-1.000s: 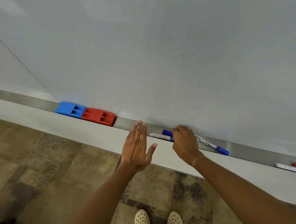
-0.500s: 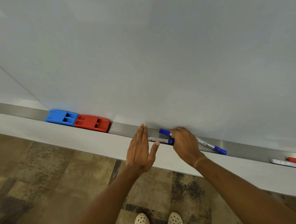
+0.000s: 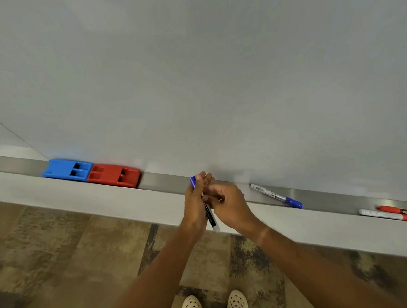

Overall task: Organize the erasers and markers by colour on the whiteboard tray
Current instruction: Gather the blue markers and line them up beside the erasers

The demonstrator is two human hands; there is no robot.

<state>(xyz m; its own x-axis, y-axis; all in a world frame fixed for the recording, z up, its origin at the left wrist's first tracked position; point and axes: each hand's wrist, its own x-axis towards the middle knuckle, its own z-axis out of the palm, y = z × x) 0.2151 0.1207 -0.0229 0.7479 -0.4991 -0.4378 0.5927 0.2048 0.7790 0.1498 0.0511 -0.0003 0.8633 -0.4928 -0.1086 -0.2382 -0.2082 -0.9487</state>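
A person's left hand (image 3: 195,206) grasps a blue-capped marker (image 3: 204,201), lifted off the whiteboard tray (image 3: 161,181); the right hand (image 3: 227,203) pinches it too. A blue eraser (image 3: 67,170) touches a red eraser (image 3: 114,175) at left. Another blue marker (image 3: 275,195) and red markers (image 3: 396,213) lie on the tray at right.

on the long metal whiteboard tray (image 3: 163,183), the bare stretch between the red plastic eraser (image 3: 114,175) and the lying blue-capped white marker (image 3: 275,195) gives room, though both hands meet just over it. left of that, the blue plastic eraser (image 3: 67,170) touches the red one. two red-capped white markers (image 3: 392,214) block the far right.
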